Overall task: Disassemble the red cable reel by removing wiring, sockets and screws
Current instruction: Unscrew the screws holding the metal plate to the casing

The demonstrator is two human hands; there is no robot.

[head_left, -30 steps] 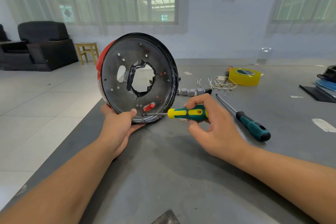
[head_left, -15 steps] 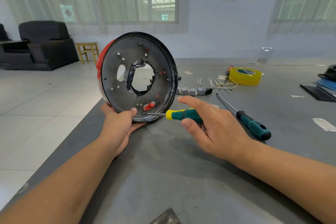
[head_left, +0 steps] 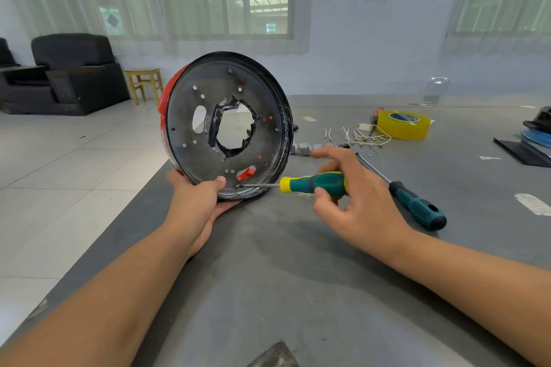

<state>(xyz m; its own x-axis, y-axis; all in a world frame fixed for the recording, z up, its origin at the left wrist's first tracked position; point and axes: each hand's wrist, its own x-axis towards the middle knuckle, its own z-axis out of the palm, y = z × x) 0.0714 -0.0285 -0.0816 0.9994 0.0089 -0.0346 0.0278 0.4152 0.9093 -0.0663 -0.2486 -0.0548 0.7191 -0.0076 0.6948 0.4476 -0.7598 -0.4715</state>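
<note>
Reel flange (head_left: 205, 140), black face toward the person and red shell behind, stands on edge near the left edge of the grey table (head_left: 298, 292). Standing upright exposes the screw holes to a horizontal tool. Left hand (head_left: 198, 202) cups the lower rim, thumb over the face, bracing the flange against the push of the tool. Right hand (head_left: 354, 202) pinches the green-and-yellow handle of the small screwdriver (head_left: 313, 183) between thumb and fingertips (a light grip suited to spinning); the tip sits at a screw low on the face. Larger screwdriver (head_left: 417, 205) lies just beside the right hand. Removed sockets (head_left: 304, 146), wire pieces (head_left: 357, 135) and yellow tape (head_left: 402, 124) lie toward the far edge.
</note>
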